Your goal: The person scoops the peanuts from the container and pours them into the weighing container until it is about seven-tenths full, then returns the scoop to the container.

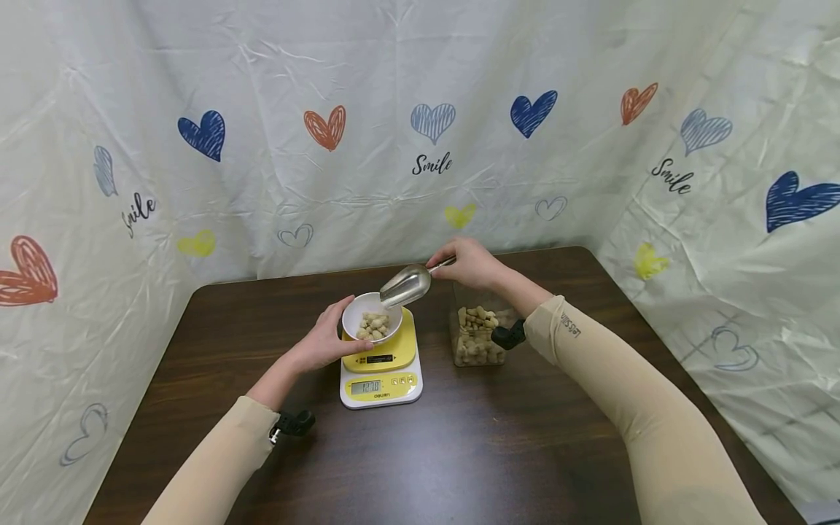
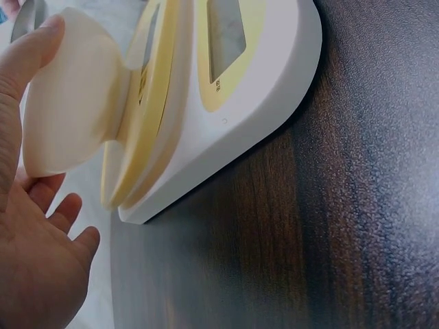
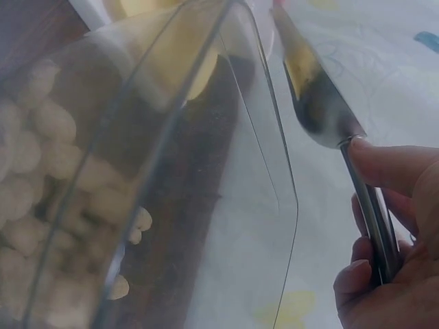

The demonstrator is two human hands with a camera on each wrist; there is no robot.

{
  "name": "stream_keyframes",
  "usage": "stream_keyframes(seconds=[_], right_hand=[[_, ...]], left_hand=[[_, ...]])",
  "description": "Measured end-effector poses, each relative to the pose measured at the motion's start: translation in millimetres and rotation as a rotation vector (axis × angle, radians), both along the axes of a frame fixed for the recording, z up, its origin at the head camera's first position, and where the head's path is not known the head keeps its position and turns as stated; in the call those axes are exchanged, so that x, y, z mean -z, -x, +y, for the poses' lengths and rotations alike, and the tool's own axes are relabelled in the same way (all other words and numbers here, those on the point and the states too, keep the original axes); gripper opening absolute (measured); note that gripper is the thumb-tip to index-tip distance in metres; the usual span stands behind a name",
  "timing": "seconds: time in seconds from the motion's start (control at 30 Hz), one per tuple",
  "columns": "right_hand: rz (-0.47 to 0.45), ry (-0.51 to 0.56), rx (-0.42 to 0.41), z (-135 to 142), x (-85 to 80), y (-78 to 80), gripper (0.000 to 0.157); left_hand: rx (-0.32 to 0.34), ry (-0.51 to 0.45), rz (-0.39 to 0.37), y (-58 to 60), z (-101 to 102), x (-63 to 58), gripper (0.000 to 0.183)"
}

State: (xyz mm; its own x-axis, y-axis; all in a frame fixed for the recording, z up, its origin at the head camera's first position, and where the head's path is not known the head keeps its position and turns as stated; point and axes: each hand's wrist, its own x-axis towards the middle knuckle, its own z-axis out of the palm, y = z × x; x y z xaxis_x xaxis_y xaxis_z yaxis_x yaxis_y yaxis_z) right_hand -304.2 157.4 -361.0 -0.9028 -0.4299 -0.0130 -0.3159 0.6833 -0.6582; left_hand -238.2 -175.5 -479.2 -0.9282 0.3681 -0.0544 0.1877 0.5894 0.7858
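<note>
- 2 beige sleeves (image 1: 623, 386), entering over the near side of the table (image 1: 459, 445).
- Left hand (image 1: 321, 341): we record thumb and fingers spread round 1 white bowl (image 1: 362, 305), thumb at its rim.
- Bowl: on the platform of 1 yellow-and-white scale (image 1: 407, 348), left of the surface's middle, towards its far edge; peanuts (image 1: 373, 327) inside. We cannot read the display surely.
- Right hand (image 1: 469, 264): fingers closed round the handle of 1 metal scoop (image 1: 412, 283), near the far edge.
- Scoop: we note it tilted, mouth at the bowl's right rim; contact we cannot tell.
- 1 clear container (image 1: 467, 297) of peanuts, right of the scale.
</note>
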Motion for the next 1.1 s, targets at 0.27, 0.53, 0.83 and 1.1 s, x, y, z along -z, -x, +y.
stream_keyframes(seconds=[0.27,0.53,0.83,1.1], right_hand=[[0.0,-0.002,-0.007,3.3,1.3,0.3,0.018],[-0.051,0.072,-0.014,16.8,-4.9,-4.8,0.021],[-0.071,0.18,0.03,43.7,-19.9,-12.3,0.029],[-0.033,0.216,0.069,67.5,-28.9,-18.1,0.034]], left_hand=[[-0.008,-0.009,-0.01,0.2,0.7,0.9,0.118],[-0.001,-0.016,0.001,-2.1,-0.4,-6.4,0.124],[-0.015,-0.059,0.107,-6.2,4.2,-38.7,0.12],[0.062,-0.179,0.183,-16.0,23.4,-66.2,0.116]])
